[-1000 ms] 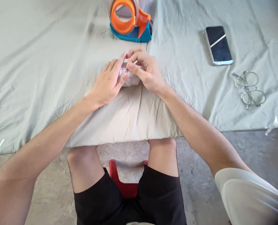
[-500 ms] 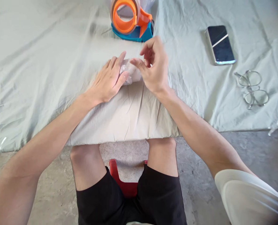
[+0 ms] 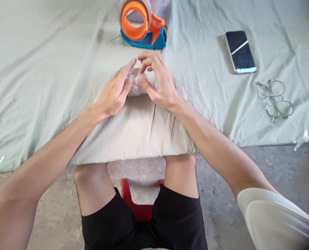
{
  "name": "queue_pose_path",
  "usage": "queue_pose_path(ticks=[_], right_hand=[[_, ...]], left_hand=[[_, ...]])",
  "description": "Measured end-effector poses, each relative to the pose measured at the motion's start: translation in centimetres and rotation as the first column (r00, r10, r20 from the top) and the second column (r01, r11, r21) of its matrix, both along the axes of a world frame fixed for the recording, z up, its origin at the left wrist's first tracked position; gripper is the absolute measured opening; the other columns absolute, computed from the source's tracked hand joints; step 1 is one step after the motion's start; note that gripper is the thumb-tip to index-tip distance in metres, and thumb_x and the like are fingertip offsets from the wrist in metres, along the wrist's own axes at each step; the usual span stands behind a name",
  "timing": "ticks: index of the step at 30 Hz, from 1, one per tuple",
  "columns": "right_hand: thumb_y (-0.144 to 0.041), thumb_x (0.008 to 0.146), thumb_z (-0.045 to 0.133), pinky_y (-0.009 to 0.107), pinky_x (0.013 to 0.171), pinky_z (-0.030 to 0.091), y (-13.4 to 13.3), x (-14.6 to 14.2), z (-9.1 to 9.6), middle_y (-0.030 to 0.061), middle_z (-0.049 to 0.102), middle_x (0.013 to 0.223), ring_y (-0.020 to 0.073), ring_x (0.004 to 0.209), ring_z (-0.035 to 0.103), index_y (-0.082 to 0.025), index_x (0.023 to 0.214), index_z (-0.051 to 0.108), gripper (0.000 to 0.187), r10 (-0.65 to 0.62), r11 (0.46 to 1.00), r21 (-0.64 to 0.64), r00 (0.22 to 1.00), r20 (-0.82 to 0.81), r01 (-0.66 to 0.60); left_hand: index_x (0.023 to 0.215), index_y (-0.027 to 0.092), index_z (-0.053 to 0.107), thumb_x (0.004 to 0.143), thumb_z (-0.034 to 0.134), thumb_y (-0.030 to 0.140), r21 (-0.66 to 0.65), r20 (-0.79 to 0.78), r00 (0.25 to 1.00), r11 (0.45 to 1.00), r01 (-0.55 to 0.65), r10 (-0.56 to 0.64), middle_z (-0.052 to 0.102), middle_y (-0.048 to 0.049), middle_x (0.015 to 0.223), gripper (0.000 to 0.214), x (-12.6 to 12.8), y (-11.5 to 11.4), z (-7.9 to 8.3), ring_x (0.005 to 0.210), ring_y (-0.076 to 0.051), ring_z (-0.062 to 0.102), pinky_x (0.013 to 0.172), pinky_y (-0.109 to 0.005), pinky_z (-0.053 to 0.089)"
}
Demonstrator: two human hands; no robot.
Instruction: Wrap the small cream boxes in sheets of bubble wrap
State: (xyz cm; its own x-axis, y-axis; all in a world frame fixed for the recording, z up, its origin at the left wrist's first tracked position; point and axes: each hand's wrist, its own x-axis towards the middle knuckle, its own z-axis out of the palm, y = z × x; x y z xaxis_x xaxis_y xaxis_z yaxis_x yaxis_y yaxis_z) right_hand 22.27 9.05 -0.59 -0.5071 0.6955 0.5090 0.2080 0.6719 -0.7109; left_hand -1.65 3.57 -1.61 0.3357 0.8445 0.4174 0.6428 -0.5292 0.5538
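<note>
A small bundle in clear, crinkled plastic that looks like bubble wrap [image 3: 136,91] lies on the cloth near the table's front edge. My left hand [image 3: 113,91] grips its left side, the thumb on the near face and the long fingers reaching round the far side. Over the bundle's right end is my right hand [image 3: 161,81], its fingers curved and spread apart, with the thumb tip at the wrap. Whether that thumb presses on it I cannot tell. What the plastic encloses is hidden. Just beyond the hands stands an orange and blue tape dispenser [image 3: 154,39] with a roll of tape on it.
A pale green cloth [image 3: 52,52] with wrinkles covers the table. To the right lie a phone [image 3: 241,52] and a pair of eyeglasses [image 3: 275,99]. Clear plastic [image 3: 161,5] shows behind the dispenser. Below the table edge is a red stool [image 3: 141,211].
My right hand has come down and left from above the bundle to its right end, its fingers opening out. My left hand stays at the left side. The view has shifted slightly.
</note>
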Motion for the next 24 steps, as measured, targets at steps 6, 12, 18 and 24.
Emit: queue_pose_path(ticks=[6,12,18,24], right_hand=[[-0.099,0.103,0.051,0.061,0.137,0.052,2.4,-0.3,-3.3,0.0043,0.073,0.166,0.0361,0.156,0.067,-0.046,0.157,0.066,0.076,0.079,0.993,-0.095,0.997,0.023,-0.077],[-0.100,0.105,0.044,0.068,0.148,0.037,2.6,0.1,-3.0,0.0049,0.078,0.156,0.0356,0.166,0.058,-0.043,0.151,0.068,0.077,0.113,0.992,-0.074,0.985,0.131,-0.104],[-0.100,0.108,0.033,0.065,0.129,0.059,1.4,0.3,-1.3,0.0086,0.081,0.140,0.0353,0.133,0.076,-0.038,0.142,0.066,0.079,0.118,0.991,-0.083,0.976,0.185,-0.104],[-0.098,0.109,0.031,0.064,0.123,0.061,1.6,0.4,-1.4,0.0084,0.080,0.134,0.0347,0.121,0.076,-0.037,0.141,0.065,0.077,0.105,0.993,-0.069,0.975,0.196,-0.093]], left_hand=[[0.185,0.035,0.039,0.119,0.023,0.084,-0.036,-0.021,1.000,0.999,0.001,-0.001,0.064,-0.0113,0.172,0.084,-0.1,0.2,-0.1,0.154,-0.034,0.068,0.129,-0.054,0.057],[0.191,0.034,0.020,0.115,0.030,0.091,-0.020,-0.059,0.998,0.999,0.030,-0.032,0.058,-0.0167,0.178,0.096,0.3,-0.1,-0.1,0.159,-0.037,0.064,0.131,-0.054,0.054],[0.190,0.033,0.020,0.117,0.028,0.087,-0.014,-0.087,0.996,1.000,0.004,-0.005,0.063,-0.0149,0.173,0.091,0.2,0.2,-0.8,0.155,-0.035,0.066,0.130,-0.053,0.054],[0.183,0.034,0.038,0.114,0.045,0.089,-0.033,0.003,1.000,0.999,-0.029,0.029,0.065,-0.0129,0.171,0.089,0.1,0.9,-0.9,0.156,-0.038,0.065,0.130,-0.057,0.055]])
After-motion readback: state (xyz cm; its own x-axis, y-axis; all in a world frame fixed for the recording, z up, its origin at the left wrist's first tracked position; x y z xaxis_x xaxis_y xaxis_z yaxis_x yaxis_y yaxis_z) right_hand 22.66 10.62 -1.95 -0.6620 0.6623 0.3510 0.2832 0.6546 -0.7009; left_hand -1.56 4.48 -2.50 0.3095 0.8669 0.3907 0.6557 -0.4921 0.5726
